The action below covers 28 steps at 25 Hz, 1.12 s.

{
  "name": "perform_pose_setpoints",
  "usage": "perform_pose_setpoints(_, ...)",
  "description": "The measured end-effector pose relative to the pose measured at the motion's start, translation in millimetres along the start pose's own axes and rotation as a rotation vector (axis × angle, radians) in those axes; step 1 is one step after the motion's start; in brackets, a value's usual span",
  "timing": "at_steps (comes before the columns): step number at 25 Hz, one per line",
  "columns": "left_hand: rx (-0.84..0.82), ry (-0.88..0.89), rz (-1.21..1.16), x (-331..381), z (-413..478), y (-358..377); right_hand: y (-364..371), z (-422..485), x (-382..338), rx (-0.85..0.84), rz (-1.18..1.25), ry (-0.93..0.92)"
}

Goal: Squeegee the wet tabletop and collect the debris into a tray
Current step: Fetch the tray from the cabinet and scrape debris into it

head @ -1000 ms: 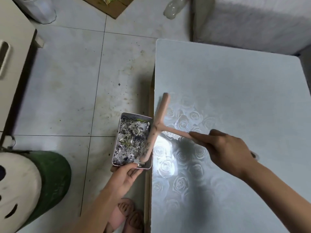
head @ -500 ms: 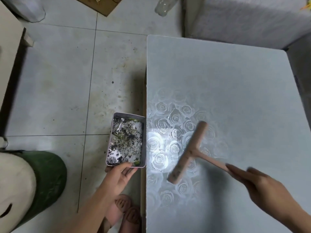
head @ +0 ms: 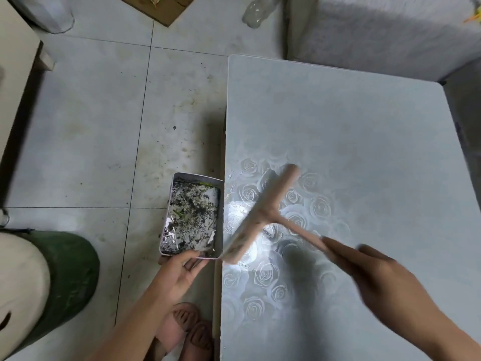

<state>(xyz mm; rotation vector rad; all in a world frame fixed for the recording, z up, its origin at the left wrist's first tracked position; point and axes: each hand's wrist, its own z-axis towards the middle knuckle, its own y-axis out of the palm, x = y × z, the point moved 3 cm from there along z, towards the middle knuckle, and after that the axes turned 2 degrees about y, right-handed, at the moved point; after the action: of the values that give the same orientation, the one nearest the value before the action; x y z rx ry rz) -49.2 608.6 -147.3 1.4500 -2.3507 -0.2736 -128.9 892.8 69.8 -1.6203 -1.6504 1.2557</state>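
green bin (head: 70,272) left, plastic bottle (head: 256,10) beyond tabletop (head: 364,152)

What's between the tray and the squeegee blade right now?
Head view: only a narrowing strip of wet, glaring tabletop, with a few droplets or specks. The squeegee almost reaches the tray at its near end.

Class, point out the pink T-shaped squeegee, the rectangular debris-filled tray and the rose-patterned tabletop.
pink T-shaped squeegee (head: 262,212), head view, blade bar's middle.
rectangular debris-filled tray (head: 197,178), head view, far rim.
rose-patterned tabletop (head: 351,126), head view, bare far part.
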Motion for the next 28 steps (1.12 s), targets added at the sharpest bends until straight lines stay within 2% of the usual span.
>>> perform_pose_setpoints(2, -0.005, -0.003, -0.015, 2, 2, -2, -15, -29, 43, 0.082, 0.057, 0.146)
perform_pose_setpoints(5, -0.016, -0.004, -0.047, 1, 4, -1, -9, -38, 61, 0.038, -0.076, 0.255)
perform_pose_setpoints(9, -0.029, 0.014, -0.083, 3, 5, 2, 23, 29, 9, -0.063, -0.19, 0.067)
perform_pose_setpoints(14, -0.021, 0.044, -0.094, 4, 7, 1, 26, 97, -67, 0.015, -0.15, -0.103)
perform_pose_setpoints(16, -0.024, 0.058, -0.081, 7, 10, 3, 8, 80, -52, 0.076, -0.042, -0.097)
perform_pose_setpoints(19, -0.021, 0.06, -0.081, 8, 11, 2, -14, 15, -3, 0.043, 0.009, -0.006)
perform_pose_setpoints(23, -0.037, 0.067, -0.071, 6, 8, 0, -14, -50, 46, -0.001, -0.045, 0.243)
perform_pose_setpoints(25, -0.049, 0.083, -0.049, 7, 9, 0, 0, -46, 36, -0.016, -0.155, 0.194)
perform_pose_setpoints(28, -0.041, 0.093, -0.001, 7, 11, 0, 15, 9, -8, -0.101, -0.153, 0.003)
